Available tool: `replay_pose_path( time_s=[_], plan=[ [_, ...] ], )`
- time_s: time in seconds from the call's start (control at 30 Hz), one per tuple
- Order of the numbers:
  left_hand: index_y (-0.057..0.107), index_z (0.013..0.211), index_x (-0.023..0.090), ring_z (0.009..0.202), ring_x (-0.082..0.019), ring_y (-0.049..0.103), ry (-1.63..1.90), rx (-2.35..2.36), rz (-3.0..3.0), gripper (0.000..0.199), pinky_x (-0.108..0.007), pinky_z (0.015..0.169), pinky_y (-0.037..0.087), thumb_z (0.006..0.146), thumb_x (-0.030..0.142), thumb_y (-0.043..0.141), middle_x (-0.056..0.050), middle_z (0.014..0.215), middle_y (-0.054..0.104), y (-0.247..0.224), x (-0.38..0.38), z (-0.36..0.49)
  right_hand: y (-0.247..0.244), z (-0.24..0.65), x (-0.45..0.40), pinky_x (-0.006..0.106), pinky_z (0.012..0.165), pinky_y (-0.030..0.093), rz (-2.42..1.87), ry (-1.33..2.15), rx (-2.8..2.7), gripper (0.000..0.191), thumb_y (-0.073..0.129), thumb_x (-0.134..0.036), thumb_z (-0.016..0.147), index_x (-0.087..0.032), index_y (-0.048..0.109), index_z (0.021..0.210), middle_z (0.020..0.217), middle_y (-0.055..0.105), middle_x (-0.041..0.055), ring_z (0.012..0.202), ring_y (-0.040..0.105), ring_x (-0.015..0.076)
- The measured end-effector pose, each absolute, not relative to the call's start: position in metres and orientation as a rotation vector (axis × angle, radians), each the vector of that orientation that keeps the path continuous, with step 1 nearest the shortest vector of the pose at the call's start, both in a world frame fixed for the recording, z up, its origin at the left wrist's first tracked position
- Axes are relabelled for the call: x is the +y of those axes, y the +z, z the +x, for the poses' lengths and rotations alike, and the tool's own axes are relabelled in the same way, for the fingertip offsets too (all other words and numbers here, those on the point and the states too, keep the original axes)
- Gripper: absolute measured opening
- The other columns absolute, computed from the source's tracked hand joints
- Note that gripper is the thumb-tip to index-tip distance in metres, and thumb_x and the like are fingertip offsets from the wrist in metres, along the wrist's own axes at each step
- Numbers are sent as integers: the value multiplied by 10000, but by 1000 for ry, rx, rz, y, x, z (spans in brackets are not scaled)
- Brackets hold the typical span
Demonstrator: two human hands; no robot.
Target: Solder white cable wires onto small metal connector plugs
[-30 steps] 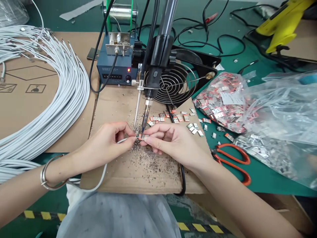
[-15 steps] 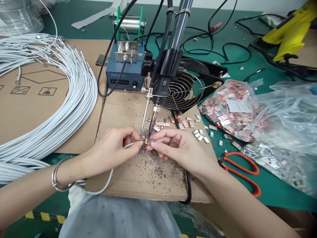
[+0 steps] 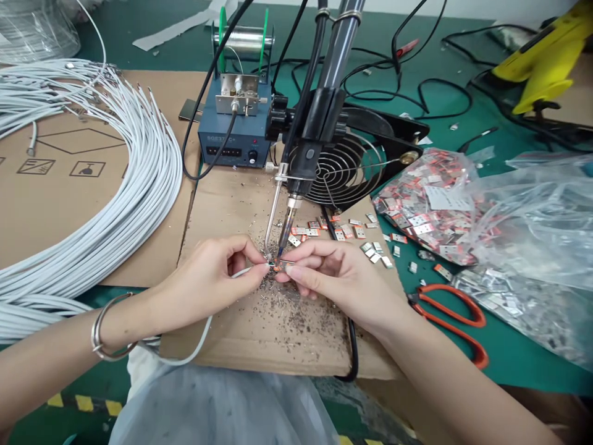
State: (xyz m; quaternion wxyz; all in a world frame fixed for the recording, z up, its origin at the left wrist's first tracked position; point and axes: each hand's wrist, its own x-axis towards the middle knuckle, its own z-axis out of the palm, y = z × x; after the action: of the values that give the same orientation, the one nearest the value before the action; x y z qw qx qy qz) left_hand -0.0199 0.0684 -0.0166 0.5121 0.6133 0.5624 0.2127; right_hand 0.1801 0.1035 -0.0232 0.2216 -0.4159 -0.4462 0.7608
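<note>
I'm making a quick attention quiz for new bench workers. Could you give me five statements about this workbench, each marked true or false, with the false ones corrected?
1. The left hand pinches a thin, round white cable. True.
2. The left wrist is bare. False: a shiny silver metal bangle encircles it.
3. A silver wire spool with green flanges sits at the back of a blue box-shaped unit. True.
4. The orange-handled scissors lie on the left, among the coiled cables. False: they lie on the right, beside the right forearm.
5. The right hand holds a yellow plastic tool. False: it pinches a small silver-and-orange connector.
</note>
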Motion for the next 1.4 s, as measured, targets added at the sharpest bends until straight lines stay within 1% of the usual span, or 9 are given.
replay_pose_path(
  time_s=[0.13, 0.2, 0.4, 0.5, 0.67, 0.83, 0.97, 1.17, 1.4],
  plan=[
    [600, 823, 157, 558, -67, 440, 437, 1336, 1457, 284, -186, 488, 331, 851, 430, 527, 19, 612, 527, -15, 69, -23, -23, 178, 103, 148, 450, 418, -1235, 2104, -1258, 224, 713, -250, 705, -102, 588, 817, 732, 657, 79, 476, 502, 48],
    [585, 829, 136, 585, -65, 484, 425, 1285, 1384, 290, -169, 512, 366, 865, 414, 510, 8, 627, 568, -13, 71, -24, -24, 177, 103, 152, 451, 418, -1248, 2110, -1277, 232, 707, -253, 708, -94, 568, 805, 729, 655, 84, 475, 506, 48],
    [444, 917, 133, 403, -46, 465, 367, 1157, 966, 222, -151, 373, 416, 879, 347, 487, -18, 735, 634, -13, 74, -20, -25, 176, 101, 131, 422, 390, -1294, 2130, -1297, 292, 707, -289, 700, -102, 506, 802, 727, 651, 82, 473, 508, 45],
    [400, 918, 135, 428, -51, 503, 376, 1083, 887, 234, -157, 412, 465, 874, 339, 508, -27, 732, 638, -13, 75, -18, -25, 178, 101, 128, 423, 395, -1264, 2159, -1296, 307, 715, -299, 707, -108, 491, 794, 716, 651, 70, 473, 509, 44],
    [388, 887, 133, 410, -42, 491, 370, 1049, 888, 220, -124, 393, 428, 882, 324, 497, -22, 687, 632, -9, 75, -20, -21, 178, 102, 127, 454, 425, -1169, 2154, -1260, 281, 733, -246, 696, -110, 500, 772, 703, 656, 55, 484, 516, 37],
    [391, 875, 128, 391, -43, 474, 378, 1052, 864, 288, -122, 373, 407, 834, 354, 565, -23, 655, 623, -5, 75, -20, -20, 175, 103, 117, 455, 427, -1122, 2173, -1215, 240, 721, -178, 699, -106, 499, 757, 658, 649, 32, 482, 520, 32],
    [389, 879, 122, 386, -35, 473, 365, 1057, 875, 262, -109, 372, 413, 853, 332, 542, -13, 649, 619, -5, 76, -18, -20, 175, 103, 116, 458, 440, -1122, 2176, -1190, 279, 757, -162, 644, -103, 505, 748, 670, 654, 37, 483, 523, 34],
    [388, 892, 128, 404, -30, 481, 360, 1019, 878, 242, -105, 381, 423, 878, 340, 504, -5, 675, 619, -12, 75, -16, -22, 183, 103, 112, 431, 420, -1242, 2225, -1244, 282, 731, -267, 702, -104, 509, 762, 683, 651, 63, 484, 533, 44],
    [393, 889, 136, 414, -31, 482, 344, 1030, 881, 284, -107, 385, 427, 868, 394, 511, 2, 677, 617, -15, 72, -17, -23, 184, 103, 135, 440, 421, -1250, 2215, -1327, 302, 728, -314, 704, -116, 511, 772, 644, 627, 52, 501, 534, 63]
  ],
)
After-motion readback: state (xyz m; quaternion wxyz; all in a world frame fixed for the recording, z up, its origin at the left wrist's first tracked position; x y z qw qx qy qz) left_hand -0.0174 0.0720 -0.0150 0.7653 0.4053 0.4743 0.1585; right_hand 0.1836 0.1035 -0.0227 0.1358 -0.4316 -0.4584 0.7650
